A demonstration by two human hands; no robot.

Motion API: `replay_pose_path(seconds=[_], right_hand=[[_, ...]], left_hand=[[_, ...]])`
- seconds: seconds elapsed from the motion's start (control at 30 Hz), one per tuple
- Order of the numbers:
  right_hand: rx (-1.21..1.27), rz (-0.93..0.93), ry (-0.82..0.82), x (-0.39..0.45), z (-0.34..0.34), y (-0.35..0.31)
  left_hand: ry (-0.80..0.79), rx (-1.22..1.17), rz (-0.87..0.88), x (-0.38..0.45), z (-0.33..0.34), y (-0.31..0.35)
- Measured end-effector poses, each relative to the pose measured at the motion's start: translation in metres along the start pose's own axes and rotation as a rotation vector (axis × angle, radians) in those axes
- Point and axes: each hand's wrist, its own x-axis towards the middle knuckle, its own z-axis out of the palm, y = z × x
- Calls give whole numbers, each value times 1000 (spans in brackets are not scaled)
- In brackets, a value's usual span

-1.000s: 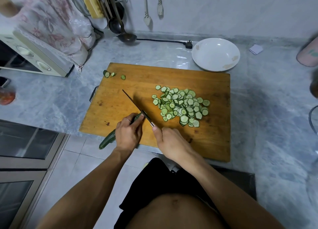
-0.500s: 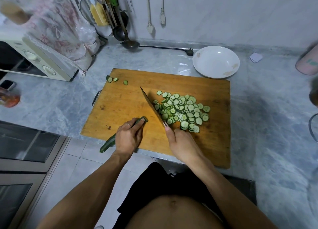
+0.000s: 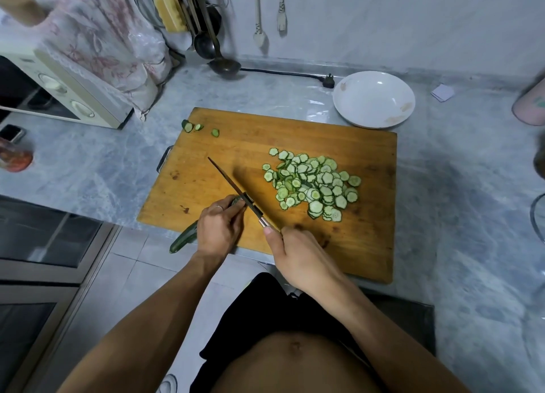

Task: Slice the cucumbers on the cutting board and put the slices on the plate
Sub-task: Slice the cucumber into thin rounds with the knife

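Note:
A wooden cutting board (image 3: 206,168) lies on the grey counter. My left hand (image 3: 219,230) grips a dark green cucumber (image 3: 184,240) whose tail sticks out past the board's front edge. My right hand (image 3: 298,255) holds the handle of a knife (image 3: 233,184), and the blade rests edge-down at the cucumber's cut end by my left fingertips. A heap of several cucumber slices (image 3: 312,184) sits on the board's right half. Three end pieces (image 3: 196,127) lie at the board's far left corner. The white plate (image 3: 374,98) stands behind the board, with nothing on it.
A microwave (image 3: 59,88) under a floral cloth stands at the far left. Ladles (image 3: 219,59) hang at the back wall, and a black cord with plug (image 3: 327,81) lies beside the plate. A pink container (image 3: 530,106) is at the right edge.
Half a second ago the knife was tilted up near the slice heap; now it is back down on the cucumber's cut end. My left hand keeps its grip.

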Motion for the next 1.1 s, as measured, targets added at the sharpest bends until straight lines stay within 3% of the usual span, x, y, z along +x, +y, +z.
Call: replay_pose_path(seconds=[0.23, 0.53, 0.77, 0.97, 1.1], right_hand=[[16, 64, -42, 10, 4, -5], [65, 79, 12, 27, 11, 1], [124, 165, 71, 25, -8, 27], [73, 95, 32, 20, -9, 23], [30, 46, 34, 8, -5, 11]], left_hand=[[-4, 13, -22, -1, 4, -3], [24, 0, 5, -2, 0, 0], [-44, -66, -11, 2, -11, 1], [-15, -90, -16, 10, -2, 15], [-12, -48, 82, 10, 0, 10]])
